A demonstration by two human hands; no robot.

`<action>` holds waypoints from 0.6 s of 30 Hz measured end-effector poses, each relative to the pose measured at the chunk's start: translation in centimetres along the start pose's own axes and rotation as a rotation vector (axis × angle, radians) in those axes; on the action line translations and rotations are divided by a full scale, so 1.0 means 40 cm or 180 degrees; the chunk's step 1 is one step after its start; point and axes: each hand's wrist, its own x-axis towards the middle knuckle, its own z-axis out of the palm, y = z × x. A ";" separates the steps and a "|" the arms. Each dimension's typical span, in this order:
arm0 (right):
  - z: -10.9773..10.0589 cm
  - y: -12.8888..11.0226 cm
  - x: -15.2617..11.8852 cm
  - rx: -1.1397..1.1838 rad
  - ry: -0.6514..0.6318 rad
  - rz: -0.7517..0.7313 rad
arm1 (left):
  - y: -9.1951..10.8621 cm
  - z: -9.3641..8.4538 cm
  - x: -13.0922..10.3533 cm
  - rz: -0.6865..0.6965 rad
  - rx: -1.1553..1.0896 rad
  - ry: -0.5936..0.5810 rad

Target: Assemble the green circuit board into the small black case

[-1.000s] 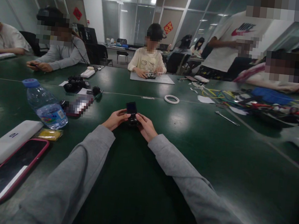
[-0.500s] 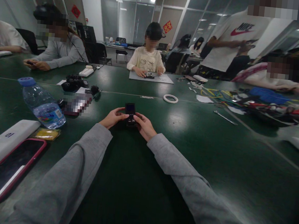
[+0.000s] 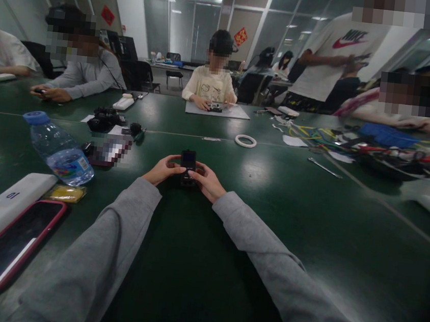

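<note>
Gadget [image 3: 188, 165], small, black and longer than it is wide, sits between two bare hands, its screen [image 3: 188, 157] turned to the near side. The left hand [image 3: 163, 170] has its left edge and the right hand [image 3: 209, 180] its right edge, both closed narrowly on the body. The left thumb [image 3: 177, 170] and right thumb [image 3: 195, 176] lie over the front, their tips close together just below the screen, so the upper part shows above the grip and a short lower end shows beneath it. The other fingers curl round the sides and are partly hidden. Whether the bottom touches the green table [image 3: 309, 217] cannot be told. Grey sleeves [image 3: 93, 240] cover both arms down to the wrists.

Well to the left, a water bottle [image 3: 58, 149] with a blue cap stands near a blurred, phone-shaped thing [image 3: 109, 151]. Closer in, a white block [image 3: 8, 206] lies beside a phone [image 3: 12, 247] in a reddish case, with a yellow packet [image 3: 66, 194] just beyond the phone. Past the hands, to the right, a white ring [image 3: 244, 146] lies flat; farther right, a wrench [image 3: 324, 168] lies near tangled cables [image 3: 370, 148]. Across the table, a person [image 3: 210, 85] in a pale top sits at a grey board [image 3: 196, 110].
</note>
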 end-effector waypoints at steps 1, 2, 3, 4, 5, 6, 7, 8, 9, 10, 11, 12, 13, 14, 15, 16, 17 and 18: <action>0.001 0.000 0.000 -0.0026 -0.0010 -0.0003 | 0.001 0.001 -0.001 -0.0025 0.0025 -0.0005; 0.002 -0.001 -0.001 -0.0048 -0.0014 -0.0008 | 0.004 0.003 -0.003 -0.0052 0.0055 -0.0003; 0.004 -0.002 -0.002 -0.0070 -0.0015 -0.0015 | 0.007 0.005 -0.005 -0.0082 0.0086 0.0005; 0.006 -0.003 -0.003 -0.0096 -0.0015 -0.0023 | 0.010 0.007 -0.007 -0.0106 0.0115 0.0024; 0.008 -0.003 -0.004 -0.0126 -0.0015 -0.0035 | 0.013 0.010 -0.009 -0.0125 0.0139 0.0049; 0.010 -0.004 -0.005 -0.0162 -0.0011 -0.0048 | 0.015 0.011 -0.011 -0.0143 0.0160 0.0071; 0.011 -0.004 -0.006 -0.0205 -0.0005 -0.0060 | 0.017 0.012 -0.012 -0.0155 0.0179 0.0084; 0.012 -0.003 -0.007 -0.0251 0.0008 -0.0068 | 0.017 0.012 -0.013 -0.0160 0.0200 0.0089; 0.012 -0.003 -0.007 -0.0291 0.0021 -0.0070 | 0.017 0.011 -0.012 -0.0164 0.0228 0.0085; 0.011 -0.002 -0.007 -0.0318 0.0029 -0.0067 | 0.016 0.010 -0.011 -0.0169 0.0261 0.0072; 0.010 -0.001 -0.007 -0.0332 0.0022 -0.0062 | 0.014 0.007 -0.010 -0.0179 0.0299 0.0050; 0.008 -0.001 -0.007 -0.0335 -0.0001 -0.0053 | 0.012 0.005 -0.008 -0.0190 0.0340 0.0029; 0.007 -0.001 -0.007 -0.0334 -0.0031 -0.0048 | 0.009 0.003 -0.007 -0.0199 0.0377 0.0012; 0.007 -0.001 -0.008 -0.0336 -0.0057 -0.0047 | 0.008 0.001 -0.005 -0.0204 0.0408 -0.0001; 0.007 -0.002 -0.009 -0.0347 -0.0076 -0.0056 | 0.007 -0.001 -0.005 -0.0205 0.0428 -0.0005; 0.008 -0.003 -0.011 -0.0366 -0.0082 -0.0071 | 0.006 -0.001 -0.004 -0.0202 0.0437 0.0000; 0.009 -0.003 -0.012 -0.0389 -0.0072 -0.0099 | 0.007 -0.001 -0.004 -0.0200 0.0437 0.0008; 0.011 -0.004 -0.014 -0.0417 -0.0054 -0.0134 | 0.008 0.000 -0.005 -0.0201 0.0430 0.0014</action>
